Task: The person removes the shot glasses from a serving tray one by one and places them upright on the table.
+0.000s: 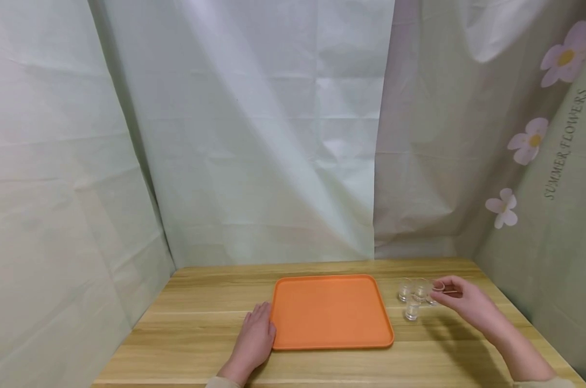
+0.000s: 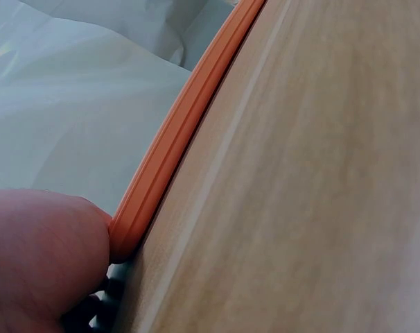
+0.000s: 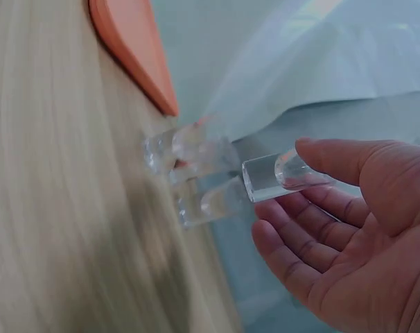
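An orange tray [image 1: 331, 312] lies flat on the wooden table. My left hand [image 1: 255, 335] rests at its left edge with the fingers stretched forward; in the left wrist view, part of that hand touches the corner of the tray rim [image 2: 172, 149]. To the right of the tray, my right hand [image 1: 467, 303] pinches a small clear shot glass [image 3: 262, 179] near its rim, between thumb and fingers. More such glasses stand close beside it, among them a front one [image 1: 412, 310] and a left one [image 1: 404, 291]. In the right wrist view these glasses are blurred and overlap.
The wooden table [image 1: 195, 323] meets hanging pale cloth [image 1: 273, 161] at the back and both sides. Printed flowers [image 1: 502, 208] and lettering mark the right-hand cloth. Bare wood shows between the tray and the glasses.
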`<state>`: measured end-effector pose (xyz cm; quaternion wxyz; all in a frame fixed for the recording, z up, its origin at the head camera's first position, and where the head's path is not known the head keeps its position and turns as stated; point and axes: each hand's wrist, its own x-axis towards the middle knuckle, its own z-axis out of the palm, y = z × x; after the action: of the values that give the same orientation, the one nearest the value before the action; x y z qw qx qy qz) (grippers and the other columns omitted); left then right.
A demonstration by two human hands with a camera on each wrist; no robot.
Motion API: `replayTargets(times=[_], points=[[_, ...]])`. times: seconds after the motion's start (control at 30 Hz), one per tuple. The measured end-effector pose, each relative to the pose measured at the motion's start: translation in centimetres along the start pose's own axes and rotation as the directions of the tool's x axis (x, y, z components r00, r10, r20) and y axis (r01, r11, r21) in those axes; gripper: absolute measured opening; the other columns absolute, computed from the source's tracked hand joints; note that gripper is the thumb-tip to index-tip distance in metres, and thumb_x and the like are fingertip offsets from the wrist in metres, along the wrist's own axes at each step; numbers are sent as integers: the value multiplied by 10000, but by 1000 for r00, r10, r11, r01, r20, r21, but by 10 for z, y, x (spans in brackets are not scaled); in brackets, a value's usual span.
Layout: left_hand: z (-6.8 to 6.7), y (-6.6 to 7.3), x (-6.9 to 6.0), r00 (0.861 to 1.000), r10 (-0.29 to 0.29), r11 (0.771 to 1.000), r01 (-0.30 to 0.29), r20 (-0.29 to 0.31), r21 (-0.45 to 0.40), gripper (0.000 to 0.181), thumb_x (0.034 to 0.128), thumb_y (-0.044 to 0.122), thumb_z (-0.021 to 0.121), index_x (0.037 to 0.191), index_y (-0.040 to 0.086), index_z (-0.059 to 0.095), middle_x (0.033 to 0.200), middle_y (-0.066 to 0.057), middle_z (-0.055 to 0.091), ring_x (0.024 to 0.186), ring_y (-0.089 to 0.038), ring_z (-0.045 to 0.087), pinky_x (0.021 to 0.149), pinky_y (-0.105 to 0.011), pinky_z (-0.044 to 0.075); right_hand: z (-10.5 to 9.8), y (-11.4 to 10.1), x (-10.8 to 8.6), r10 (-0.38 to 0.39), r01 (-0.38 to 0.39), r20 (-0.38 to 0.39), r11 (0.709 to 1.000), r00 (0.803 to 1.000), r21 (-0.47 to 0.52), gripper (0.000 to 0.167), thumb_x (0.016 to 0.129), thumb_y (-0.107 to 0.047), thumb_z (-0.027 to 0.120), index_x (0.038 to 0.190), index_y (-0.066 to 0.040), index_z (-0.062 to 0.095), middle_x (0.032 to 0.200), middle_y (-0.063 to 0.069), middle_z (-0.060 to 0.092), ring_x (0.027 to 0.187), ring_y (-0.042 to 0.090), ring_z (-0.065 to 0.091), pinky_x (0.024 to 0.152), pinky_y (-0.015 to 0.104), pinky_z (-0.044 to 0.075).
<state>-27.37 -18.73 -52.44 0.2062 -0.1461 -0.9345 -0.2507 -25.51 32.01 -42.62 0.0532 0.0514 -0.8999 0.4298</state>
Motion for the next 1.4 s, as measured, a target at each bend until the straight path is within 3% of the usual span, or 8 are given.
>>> replayTargets(times=[0.1, 0.17, 0.33, 0.5, 0.97, 1.13, 1.4], points=[[3, -3, -1, 1000, -3, 1000, 4, -10, 13, 452, 1033, 47, 585, 1430, -167, 605, 1460, -350, 627, 1394, -565, 558, 1143, -744, 414, -1, 7, 2, 9, -8, 16, 1000, 1000, -5, 488, 1072, -268, 754, 1368, 105, 643, 1296, 205, 738, 1197, 372, 712, 887, 321, 598], [-2, 2, -1, 1000, -10, 1000, 10, 12, 2, 454, 1034, 37, 592, 1435, -177, 592, 1466, -362, 615, 1400, -576, 547, 1152, -751, 403, 0, 11, 3, 7, -7, 21, 1000, 1000, -9, 477, 1067, -253, 758, 1354, 112, 647, 1275, 205, 746, 1185, 375, 717, 904, 342, 594], [-16, 14, 0, 996, -46, 999, 46, 81, -5, 469, 1046, 21, 598, 1466, -185, 564, 1508, -373, 579, 1444, -575, 509, 1206, -740, 361, 7, 21, 4, -1, 1, 29, 1000, 1000, -16, 404, 1052, -214, 772, 1296, 95, 681, 1231, 180, 760, 1158, 368, 735, 906, 312, 577], [-18, 15, 2, 991, -71, 997, 70, 115, 18, 474, 1051, 24, 600, 1480, -174, 560, 1528, -362, 570, 1466, -561, 496, 1225, -725, 348, 13, 29, 5, 0, 0, 39, 1000, 999, -4, 395, 1032, -209, 793, 1267, 90, 684, 1205, 159, 759, 1134, 354, 737, 874, 270, 579], [-17, 15, 2, 991, -73, 997, 71, 116, 20, 483, 1051, 28, 596, 1486, -178, 552, 1534, -364, 563, 1472, -560, 489, 1232, -719, 342, 22, 35, 10, 22, -21, 53, 1000, 998, -16, 392, 1027, -230, 805, 1249, 71, 688, 1196, 149, 760, 1152, 390, 736, 871, 314, 597], [-19, 17, 3, 990, -75, 997, 73, 120, 18, 479, 1058, 24, 587, 1491, -176, 547, 1538, -365, 558, 1478, -560, 483, 1236, -720, 337, 23, 35, 10, 20, -20, 54, 1000, 998, 4, 381, 1023, -232, 813, 1239, 55, 687, 1197, 129, 759, 1147, 342, 738, 862, 290, 599], [-16, 16, 1, 996, -46, 999, 47, 73, -9, 476, 1034, 19, 590, 1460, -191, 563, 1502, -385, 576, 1439, -590, 504, 1193, -752, 362, 24, 34, 8, 19, -22, 66, 999, 998, 40, 361, 1014, -197, 822, 1229, 58, 683, 1157, 95, 759, 1089, 236, 719, 830, 261, 599]])
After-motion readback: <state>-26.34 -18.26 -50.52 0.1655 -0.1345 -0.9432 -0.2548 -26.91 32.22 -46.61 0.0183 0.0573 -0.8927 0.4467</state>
